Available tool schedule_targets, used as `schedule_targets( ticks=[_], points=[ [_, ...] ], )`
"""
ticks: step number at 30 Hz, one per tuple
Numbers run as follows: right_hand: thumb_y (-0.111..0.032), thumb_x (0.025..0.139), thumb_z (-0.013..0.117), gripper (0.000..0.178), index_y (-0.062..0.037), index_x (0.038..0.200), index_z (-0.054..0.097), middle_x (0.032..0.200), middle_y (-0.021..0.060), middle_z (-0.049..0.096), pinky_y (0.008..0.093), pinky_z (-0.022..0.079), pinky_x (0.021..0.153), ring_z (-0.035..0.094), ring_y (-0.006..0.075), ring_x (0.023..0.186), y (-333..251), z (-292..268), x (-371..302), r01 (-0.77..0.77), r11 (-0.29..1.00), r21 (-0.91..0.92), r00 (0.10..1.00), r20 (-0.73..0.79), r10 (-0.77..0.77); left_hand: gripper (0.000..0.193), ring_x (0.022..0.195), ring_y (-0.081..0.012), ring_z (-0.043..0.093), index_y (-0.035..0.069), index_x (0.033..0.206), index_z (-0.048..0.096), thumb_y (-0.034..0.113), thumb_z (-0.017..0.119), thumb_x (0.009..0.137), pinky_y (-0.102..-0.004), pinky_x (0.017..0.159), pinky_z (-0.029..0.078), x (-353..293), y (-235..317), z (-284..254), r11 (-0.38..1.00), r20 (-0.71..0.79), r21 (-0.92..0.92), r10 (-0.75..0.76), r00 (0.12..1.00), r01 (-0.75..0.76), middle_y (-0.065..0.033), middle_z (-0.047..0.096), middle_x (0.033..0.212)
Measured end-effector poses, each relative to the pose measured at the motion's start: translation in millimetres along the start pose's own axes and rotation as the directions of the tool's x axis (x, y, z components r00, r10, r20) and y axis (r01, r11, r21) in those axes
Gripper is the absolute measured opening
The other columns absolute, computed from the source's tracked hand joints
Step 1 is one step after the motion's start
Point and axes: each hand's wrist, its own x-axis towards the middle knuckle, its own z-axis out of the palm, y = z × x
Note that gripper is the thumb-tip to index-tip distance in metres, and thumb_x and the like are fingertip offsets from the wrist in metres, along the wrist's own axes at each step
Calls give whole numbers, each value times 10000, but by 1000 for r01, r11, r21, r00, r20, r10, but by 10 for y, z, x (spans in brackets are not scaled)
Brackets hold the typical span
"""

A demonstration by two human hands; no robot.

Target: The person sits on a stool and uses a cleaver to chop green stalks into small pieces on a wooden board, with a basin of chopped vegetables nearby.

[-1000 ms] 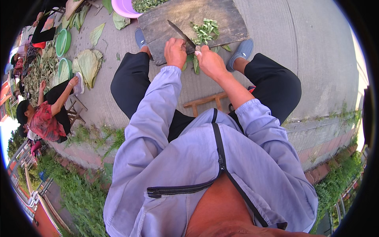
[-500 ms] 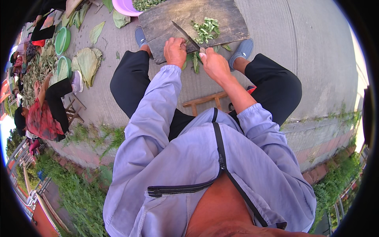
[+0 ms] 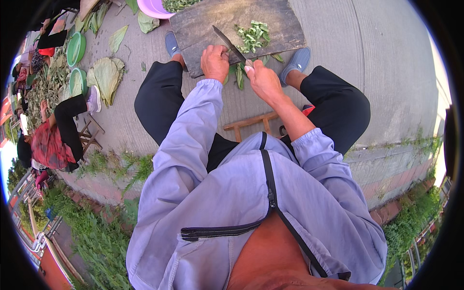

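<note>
A knife [image 3: 229,41] slants across the wooden board [image 3: 203,26], its blade pointing away and to the left. Its handle is gripped in my right hand [image 3: 263,78], at the board's near edge. Left of the blade, my left hand [image 3: 215,63] is closed with bent fingers over the board, pressing on green leaves [image 3: 239,76] that hang over the near edge between my hands. The fingertips and the part of the leaves under them are mostly hidden. Cut green strips [image 3: 253,36] lie in a loose pile to the right of the blade.
A purple basin [image 3: 152,8] with chopped greens stands beyond the board's left corner. Large leaves [image 3: 106,77] and green basins [image 3: 76,48] lie to the left. A seated person [image 3: 50,145] and others work there. A wooden stool frame [image 3: 251,122] shows between my legs.
The knife and my right hand have shifted very slightly to the right. My left hand stays in nearly the same place. At the left, the seated person's arm has moved.
</note>
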Motion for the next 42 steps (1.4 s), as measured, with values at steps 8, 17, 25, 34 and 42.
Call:
schedule_targets(
  ticks=[8, 17, 25, 34, 42],
  points=[
    [-360, 1082, 529, 384, 21, 1085, 577, 1027, 318, 721, 610, 526, 841, 698, 523, 935, -88, -31, 80, -34, 997, -67, 999, -9, 33, 118, 952, -345, 645, 149, 931, 757, 121, 788, 821, -467, 838, 522, 1, 14, -3, 1000, -1, -8, 9, 1000, -9, -90, 683, 950],
    [-371, 1074, 541, 392, 19, 1095, 585, 1003, 323, 719, 611, 529, 842, 700, 519, 935, -60, -62, 124, -48, 997, -66, 998, -49, 44, 101, 933, -336, 639, 149, 920, 755, 119, 784, 828, -465, 830, 515, 2, 4, 0, 1000, -1, -16, 11, 1000, -11, -84, 672, 928],
    [-361, 1067, 539, 395, 31, 1068, 585, 921, 330, 717, 622, 521, 818, 694, 538, 886, -86, -92, 48, -3, 1000, -24, 999, 39, 4, 112, 944, -340, 642, 130, 928, 748, 112, 781, 822, -468, 836, 516, 3, -19, 21, 1000, -7, 6, 5, 1000, -5, -93, 682, 937],
    [-335, 1077, 516, 373, 33, 1095, 577, 952, 316, 727, 613, 538, 816, 706, 526, 896, -59, -124, -13, 13, 997, -79, 997, 75, -7, 103, 943, -359, 641, 110, 911, 745, 110, 779, 814, -478, 840, 516, 13, -27, 17, 1000, 9, -12, 14, 1000, -14, -114, 675, 926],
    [-345, 1085, 506, 374, 25, 1110, 558, 1030, 310, 720, 608, 553, 831, 713, 512, 945, -178, -40, 37, 6, 989, -147, 998, 69, 4, 86, 938, -374, 629, 102, 897, 732, 106, 776, 823, -489, 830, 509, -4, -16, -1, 998, 0, 21, 60, 998, -60, -120, 660, 926]
  ],
)
